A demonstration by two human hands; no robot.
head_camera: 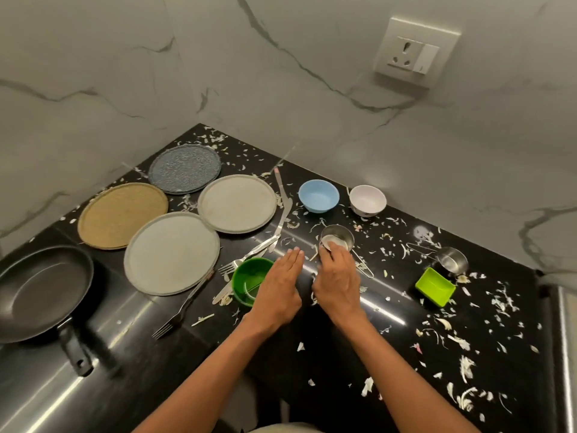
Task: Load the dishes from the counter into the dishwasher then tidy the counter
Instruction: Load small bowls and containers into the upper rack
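- Right hand (338, 276) curled round the steel measuring cup (337, 239), ready for lifting off the counter (390, 332).
- Left hand (281, 285) flat, fingers straight, empty, just left of that grip, over the green bowl (246, 281).

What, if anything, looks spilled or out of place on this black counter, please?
Pale vegetable scraps are scattered across the black stone counter, thickest at the right. Steel forks and knives lie loosely crossed beside the round green bowl.

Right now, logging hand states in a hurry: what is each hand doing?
Left hand: open, fingers straight, flat over the counter, holding nothing.
Right hand: fingers curled on the steel cup.
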